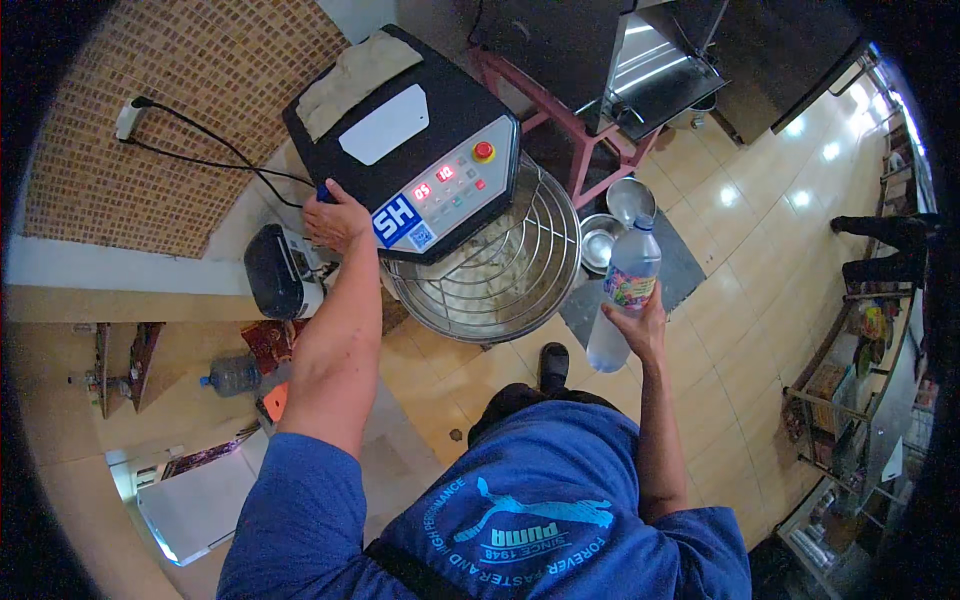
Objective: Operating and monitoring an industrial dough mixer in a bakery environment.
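Note:
A spiral dough mixer (469, 82) stands before me, with lit red digits on its control panel (457, 180) and a red emergency-stop button (484, 151). My left hand (336, 217) is at the near left edge of the mixer head, beside a small dark blue part (325, 193); its grip is partly hidden. My right hand (639, 322) is wrapped around a clear plastic bottle (609, 345) with a blue cap, held tilted to the right of the mixer bowl (487, 336). Pale dough or flour (495, 259) shows under the bowl's wire guard (536, 225).
A beige cloth or dough sheet (356, 79) lies on the mixer. Two metal bowls (630, 199) sit on a dark floor slab (679, 266). A pink metal stand (581, 150) is behind. Black cables (217, 157) run from a wall outlet. Another person's legs (889, 232) show at right.

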Demonstrator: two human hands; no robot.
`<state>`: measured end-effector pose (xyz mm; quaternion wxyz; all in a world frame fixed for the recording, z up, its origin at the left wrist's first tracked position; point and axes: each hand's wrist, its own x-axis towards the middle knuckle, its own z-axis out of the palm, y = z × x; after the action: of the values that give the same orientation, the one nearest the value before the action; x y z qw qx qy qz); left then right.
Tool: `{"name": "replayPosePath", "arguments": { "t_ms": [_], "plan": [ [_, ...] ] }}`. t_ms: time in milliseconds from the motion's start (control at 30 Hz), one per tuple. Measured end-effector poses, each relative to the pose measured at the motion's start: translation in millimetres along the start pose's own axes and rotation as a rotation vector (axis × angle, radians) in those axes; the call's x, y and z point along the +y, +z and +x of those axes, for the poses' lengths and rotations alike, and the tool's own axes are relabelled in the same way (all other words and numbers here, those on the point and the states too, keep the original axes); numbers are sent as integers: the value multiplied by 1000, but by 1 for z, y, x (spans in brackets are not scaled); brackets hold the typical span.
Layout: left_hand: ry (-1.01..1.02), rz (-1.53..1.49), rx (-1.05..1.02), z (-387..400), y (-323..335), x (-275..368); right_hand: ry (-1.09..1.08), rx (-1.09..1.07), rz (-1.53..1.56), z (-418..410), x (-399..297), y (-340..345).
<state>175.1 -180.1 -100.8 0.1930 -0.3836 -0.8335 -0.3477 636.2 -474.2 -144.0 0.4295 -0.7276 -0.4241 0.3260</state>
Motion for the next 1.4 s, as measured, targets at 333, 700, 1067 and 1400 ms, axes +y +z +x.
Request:
{"name": "replayPosePath", "arguments": {
  "t_ms": [333,700,1067,1400],
  "plan": [
    [17,-6,18,-1,-4,3,54,-37,-12,0,-1,0],
    [16,5,43,-1,-2,1,34,-33,-45,2,2,3],
    [8,-29,43,-3,-2,3,5,-52,-8,2,2,3],
    [-10,7,27,-3,1,2,-3,-59,-33,6,3,8]
  ]
}}
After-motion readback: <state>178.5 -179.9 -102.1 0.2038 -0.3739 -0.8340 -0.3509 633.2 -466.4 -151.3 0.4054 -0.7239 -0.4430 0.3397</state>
